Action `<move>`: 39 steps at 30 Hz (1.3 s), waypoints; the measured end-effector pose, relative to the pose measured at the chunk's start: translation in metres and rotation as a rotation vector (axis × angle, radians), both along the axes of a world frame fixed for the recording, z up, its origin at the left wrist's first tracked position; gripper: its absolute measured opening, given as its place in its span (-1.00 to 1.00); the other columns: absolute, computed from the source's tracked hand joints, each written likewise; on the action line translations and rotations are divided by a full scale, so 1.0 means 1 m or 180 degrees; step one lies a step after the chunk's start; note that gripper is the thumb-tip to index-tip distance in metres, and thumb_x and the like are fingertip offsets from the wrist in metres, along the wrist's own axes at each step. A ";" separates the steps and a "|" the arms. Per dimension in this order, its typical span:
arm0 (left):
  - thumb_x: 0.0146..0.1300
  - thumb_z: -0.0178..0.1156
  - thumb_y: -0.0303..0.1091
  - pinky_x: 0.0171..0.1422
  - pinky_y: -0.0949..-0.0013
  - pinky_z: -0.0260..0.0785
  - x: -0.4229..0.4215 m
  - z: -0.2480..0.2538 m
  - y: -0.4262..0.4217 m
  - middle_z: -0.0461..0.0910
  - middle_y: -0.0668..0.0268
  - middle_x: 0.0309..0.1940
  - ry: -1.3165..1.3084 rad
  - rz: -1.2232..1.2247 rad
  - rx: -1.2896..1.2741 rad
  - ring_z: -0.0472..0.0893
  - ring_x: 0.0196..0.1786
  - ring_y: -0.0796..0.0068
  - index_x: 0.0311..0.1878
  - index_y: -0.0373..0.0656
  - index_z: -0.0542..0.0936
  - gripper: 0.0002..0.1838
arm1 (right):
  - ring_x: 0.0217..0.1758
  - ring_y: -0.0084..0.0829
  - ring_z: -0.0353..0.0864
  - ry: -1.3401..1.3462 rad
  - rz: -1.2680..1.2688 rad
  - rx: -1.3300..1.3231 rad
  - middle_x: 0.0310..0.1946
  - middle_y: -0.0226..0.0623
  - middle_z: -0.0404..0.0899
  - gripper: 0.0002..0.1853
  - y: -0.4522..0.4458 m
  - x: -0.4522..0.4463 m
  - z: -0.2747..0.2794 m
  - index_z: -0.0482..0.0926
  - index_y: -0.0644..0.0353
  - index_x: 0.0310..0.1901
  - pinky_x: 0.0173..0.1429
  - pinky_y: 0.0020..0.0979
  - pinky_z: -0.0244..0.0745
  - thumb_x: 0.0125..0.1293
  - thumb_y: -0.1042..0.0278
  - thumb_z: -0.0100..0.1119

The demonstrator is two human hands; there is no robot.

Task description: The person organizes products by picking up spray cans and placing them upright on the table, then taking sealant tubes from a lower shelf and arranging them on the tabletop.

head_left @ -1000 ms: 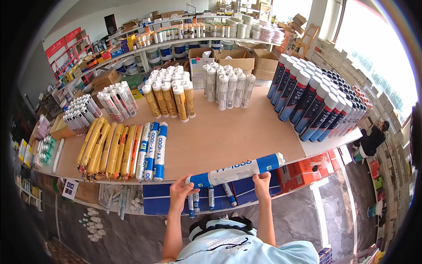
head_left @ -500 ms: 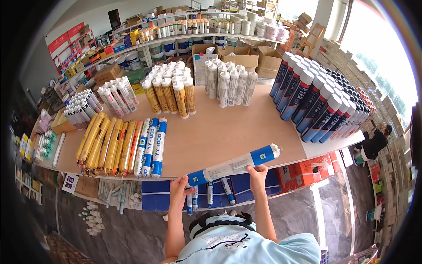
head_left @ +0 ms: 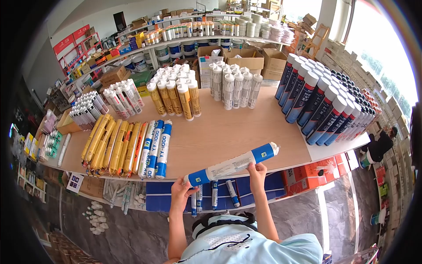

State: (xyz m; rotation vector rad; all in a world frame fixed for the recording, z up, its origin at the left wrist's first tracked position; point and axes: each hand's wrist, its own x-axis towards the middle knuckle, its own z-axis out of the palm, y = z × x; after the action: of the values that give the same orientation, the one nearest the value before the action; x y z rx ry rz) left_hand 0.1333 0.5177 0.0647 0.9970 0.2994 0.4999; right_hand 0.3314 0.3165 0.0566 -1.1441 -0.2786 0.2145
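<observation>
A blue and white sausage-shaped tube (head_left: pixel 231 165) is held between my hands over the table's front edge, its right end tilted up. My left hand (head_left: pixel 180 192) is closed round its left end. My right hand (head_left: pixel 256 172) grips it from below near the right blue band, with the thumb on the side facing me. Small print shows on the tube's white middle. To the left on the table (head_left: pixel 198 141) lie several blue and white YY-1000 tubes (head_left: pixel 163 149) beside a row of yellow tubes (head_left: pixel 112 145).
Gold cartridges (head_left: pixel 184 103), grey-white cartridges (head_left: pixel 238 90) and blue spray cans (head_left: pixel 316 114) stand on the table. Blue boxes (head_left: pixel 165 200) and red boxes (head_left: pixel 307 176) sit beneath it. A person (head_left: pixel 381 145) crouches at the far right. Stocked shelves line the back.
The tube has been turned about its length, so small print has replaced the large YY-1000 lettering on its visible side. Its right end is raised more than at first.
</observation>
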 end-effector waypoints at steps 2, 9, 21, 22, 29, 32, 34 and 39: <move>0.24 0.33 -0.33 0.02 0.28 0.62 0.003 0.016 -0.004 0.56 0.22 -0.08 0.0005 0.0207 -0.0142 0.62 -0.09 0.43 0.17 -0.34 0.45 -0.51 | 0.17 -0.29 0.53 0.0017 0.0443 0.0144 0.07 0.02 0.57 -0.41 0.007 0.006 -0.002 0.41 0.44 0.19 0.37 -0.25 0.31 0.43 0.00 0.07; 0.12 0.37 -0.56 0.01 0.44 0.61 0.008 0.052 -0.011 0.48 0.33 -0.03 0.0183 0.0748 0.2029 0.54 -0.04 0.51 0.11 -0.25 0.55 -0.55 | 0.37 -0.30 0.30 0.0714 0.1016 0.0535 0.34 -0.11 0.31 -0.18 0.029 0.014 -0.002 0.14 0.31 0.39 0.43 -0.20 0.21 0.43 -0.33 -0.26; -0.07 0.50 -0.49 -0.27 0.50 0.56 0.063 0.141 -0.077 0.55 0.29 -0.27 -0.0408 0.1123 0.3706 0.62 -0.30 0.51 0.05 -0.24 0.59 -0.47 | -0.05 -0.26 0.59 0.2834 0.1419 0.2219 -0.17 -0.19 0.61 -0.47 0.052 0.018 -0.026 0.51 0.21 -0.04 0.16 -0.16 0.47 0.30 -0.17 0.12; -0.06 0.49 -0.50 -0.26 0.51 0.56 0.072 0.148 -0.077 0.55 0.29 -0.27 -0.0500 0.1082 0.3699 0.62 -0.30 0.52 0.07 -0.25 0.57 -0.46 | -0.01 -0.26 0.58 0.2810 0.1353 0.2228 -0.11 -0.18 0.60 -0.47 0.051 0.016 -0.011 0.49 0.21 0.01 0.19 -0.15 0.46 0.33 -0.15 0.08; 0.01 0.46 -0.35 -0.27 0.35 0.42 0.152 0.176 -0.085 0.49 0.27 -0.28 -0.0851 0.0869 0.3583 0.52 -0.34 0.37 0.08 -0.15 0.53 -0.47 | 0.33 -0.32 0.36 0.2542 0.2033 0.3559 0.27 -0.29 0.38 -0.50 0.063 0.033 0.021 0.34 0.02 0.29 0.38 -0.13 0.31 0.46 -0.07 -0.10; 0.02 0.46 -0.34 -0.26 0.35 0.41 0.179 0.168 -0.086 0.48 0.27 -0.27 -0.1108 0.0966 0.3497 0.51 -0.34 0.37 0.05 -0.15 0.52 -0.49 | 0.25 -0.34 0.42 0.2545 0.1988 0.3620 0.18 -0.33 0.44 -0.50 0.064 0.041 0.019 0.33 -0.02 0.29 0.31 -0.18 0.35 0.44 -0.09 -0.04; 0.02 0.46 -0.33 -0.25 0.35 0.41 0.184 0.167 -0.088 0.48 0.28 -0.27 -0.0970 0.0797 0.3384 0.51 -0.34 0.38 0.04 -0.16 0.53 -0.51 | 0.29 -0.32 0.40 0.2596 0.1969 0.3736 0.22 -0.31 0.42 -0.49 0.064 0.045 0.014 0.32 0.00 0.30 0.33 -0.16 0.35 0.45 -0.07 -0.08; 0.00 0.47 -0.33 -0.33 0.41 0.36 0.198 0.164 -0.083 0.45 0.32 -0.33 -0.1377 0.1123 0.3575 0.46 -0.40 0.47 -0.08 -0.14 0.60 -0.61 | 0.31 -0.29 0.42 0.2724 0.1767 0.3690 0.25 -0.25 0.42 -0.50 0.063 0.041 0.002 0.35 0.08 0.28 0.36 -0.14 0.36 0.47 -0.04 -0.13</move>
State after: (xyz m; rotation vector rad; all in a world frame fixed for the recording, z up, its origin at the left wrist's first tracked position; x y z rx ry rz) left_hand 0.3309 0.4350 0.2292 1.8811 -0.2541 1.2515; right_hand 0.3725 0.3798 0.0582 0.2459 0.0777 0.8675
